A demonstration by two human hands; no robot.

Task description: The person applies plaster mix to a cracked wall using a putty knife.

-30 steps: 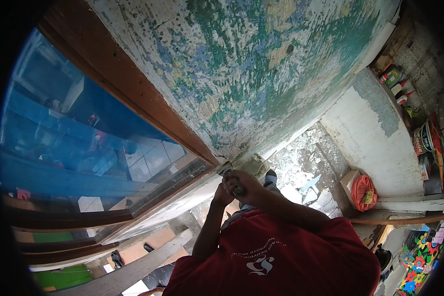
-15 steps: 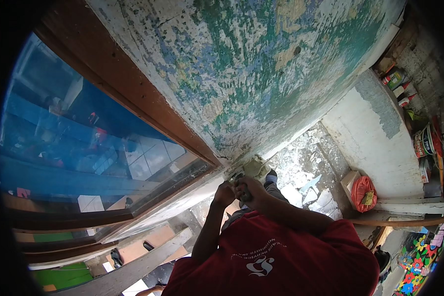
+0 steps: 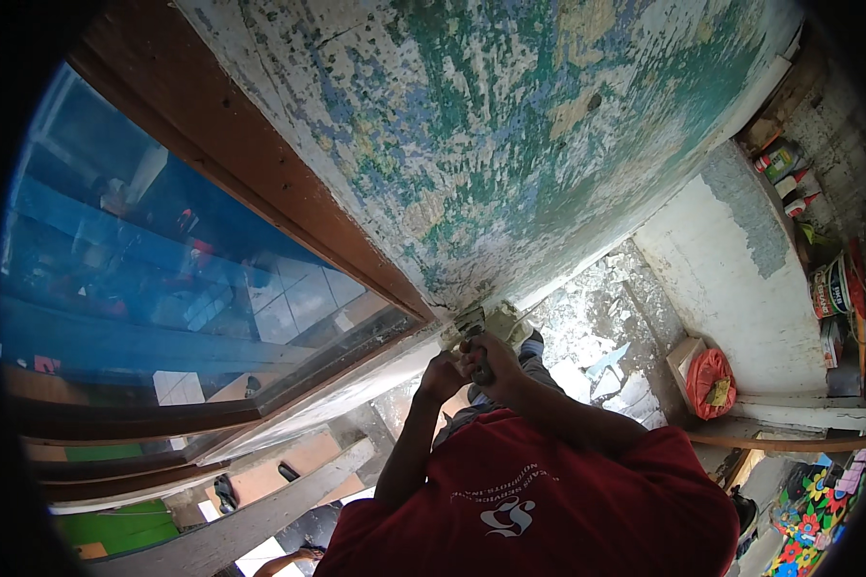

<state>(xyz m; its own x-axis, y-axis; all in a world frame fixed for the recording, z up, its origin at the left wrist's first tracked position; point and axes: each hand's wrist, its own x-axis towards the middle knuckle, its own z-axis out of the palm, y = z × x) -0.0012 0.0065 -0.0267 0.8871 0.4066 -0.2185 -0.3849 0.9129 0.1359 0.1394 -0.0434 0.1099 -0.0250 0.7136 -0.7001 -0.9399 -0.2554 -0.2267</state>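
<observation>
A paint scraper (image 3: 471, 321) with a flat grey blade points at the foot of the wall (image 3: 510, 144), whose paint is worn in green, blue and white patches. Closed fingers of my left hand (image 3: 442, 377) meet the handle from the left. My right hand (image 3: 496, 363) is closed over it from the right, close against the left. A dark grey lump shows beneath the right hand's fingers; what it is I cannot make out. Much of the handle is hidden by the hands.
A brown-framed window (image 3: 260, 173) with blue glass fills the left. Paint flakes and debris (image 3: 597, 327) litter the floor near my foot. A red plastic bag (image 3: 710, 383) sits at the right. Bottles and a paint can (image 3: 830, 288) stand along the far-right ledge.
Both hands have shifted slightly, and the scraper's blade now shows more clearly ahead of them. The view has moved a little. At the lower left, another person's arm shows more.
</observation>
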